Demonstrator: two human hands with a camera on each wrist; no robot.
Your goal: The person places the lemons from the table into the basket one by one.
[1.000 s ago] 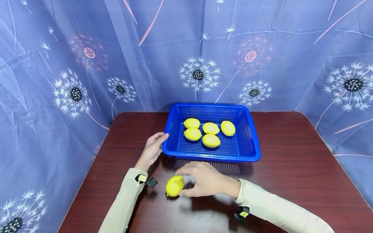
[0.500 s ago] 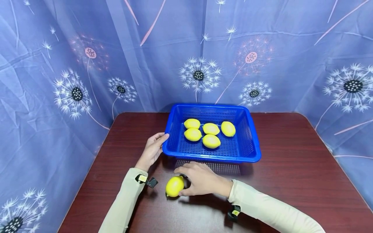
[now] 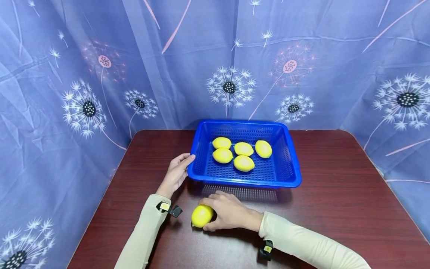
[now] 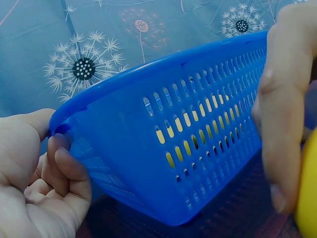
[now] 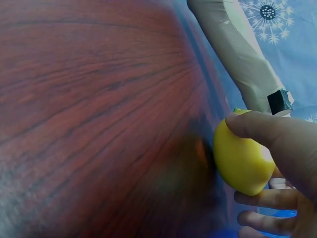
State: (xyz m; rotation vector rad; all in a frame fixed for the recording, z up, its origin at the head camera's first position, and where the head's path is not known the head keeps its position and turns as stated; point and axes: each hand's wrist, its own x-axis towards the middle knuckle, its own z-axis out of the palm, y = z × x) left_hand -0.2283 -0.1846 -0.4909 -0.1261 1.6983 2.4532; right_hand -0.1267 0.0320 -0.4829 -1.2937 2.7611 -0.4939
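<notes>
A blue plastic basket point(image 3: 243, 183) stands at the back middle of the table, with several yellow lemons point(image 3: 244, 163) lying on its bottom. My left hand point(image 3: 176, 172) holds its left rim; in the left wrist view the thumb lies at the top of the rim and the fingers point(image 4: 69, 168) curl beneath it. In front of the basket, my right hand point(image 3: 230, 211) grips a single lemon point(image 3: 201, 216) between thumb and fingers, low at the tabletop. The right wrist view shows the thumb across this lemon point(image 5: 242, 158); whether it touches the table cannot be told.
The dark red wooden table point(image 3: 336, 194) reaches back to a blue curtain point(image 3: 188, 74) with dandelion prints, which also hangs along both sides. Both sleeved forearms come in from the front, each with a black strap point(image 3: 267, 250) at the wrist.
My right hand has moved slightly left and closed its thumb and fingers onto the loose lemon. The left hand and the basket stay where they were.
</notes>
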